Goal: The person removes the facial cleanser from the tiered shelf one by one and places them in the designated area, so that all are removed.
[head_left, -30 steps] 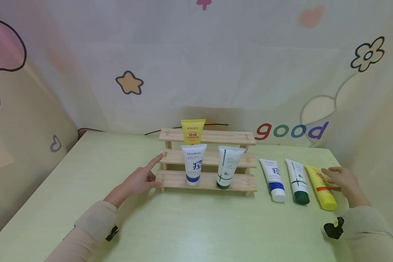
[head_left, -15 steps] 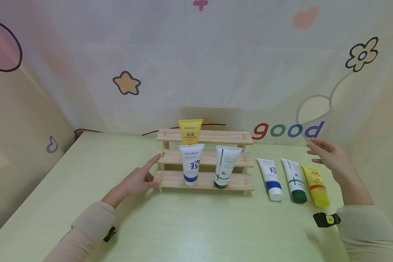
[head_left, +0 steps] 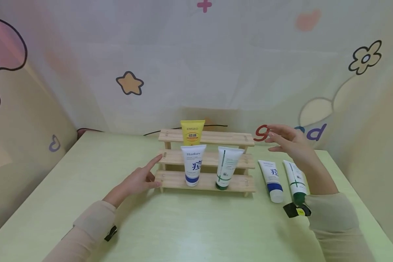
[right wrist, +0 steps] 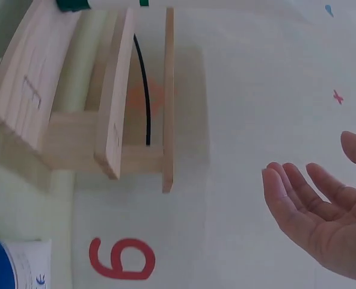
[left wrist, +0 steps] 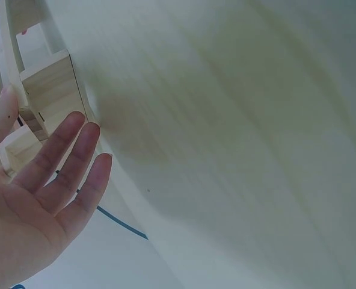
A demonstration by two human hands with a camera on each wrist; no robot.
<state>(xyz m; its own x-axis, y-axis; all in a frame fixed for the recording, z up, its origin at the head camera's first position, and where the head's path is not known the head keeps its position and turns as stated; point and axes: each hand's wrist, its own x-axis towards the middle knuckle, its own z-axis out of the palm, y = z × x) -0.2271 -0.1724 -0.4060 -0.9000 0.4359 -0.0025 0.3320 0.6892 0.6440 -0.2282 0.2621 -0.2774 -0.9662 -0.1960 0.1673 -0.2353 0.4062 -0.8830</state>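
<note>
A three-tier wooden rack point(head_left: 213, 181) stands on the table. My left hand point(head_left: 138, 181) touches its left side, index finger at the middle shelf and thumb at the lowest; in the left wrist view the other fingers are stretched out beside the wood. A white-and-blue tube point(head_left: 193, 163) and a white-and-green tube point(head_left: 228, 165) stand on the lowest shelf, the latter leaning. Behind, a yellow tube point(head_left: 192, 131) stands higher up, its base hidden. My right hand point(head_left: 289, 142), holding nothing, is raised right of the rack, fingers loosely bent in the right wrist view.
Right of the rack, a second white-and-blue tube point(head_left: 272, 180) and a second white-and-green tube point(head_left: 296, 180) lie on the table point(head_left: 190, 222). My right forearm hides nearly all of another yellow tube. A patterned cloth point(head_left: 170, 62) hangs behind.
My right hand has left the yellow tube lying on the table, risen, and moved left toward the rack, carrying nothing. My left hand has stayed at the rack.
</note>
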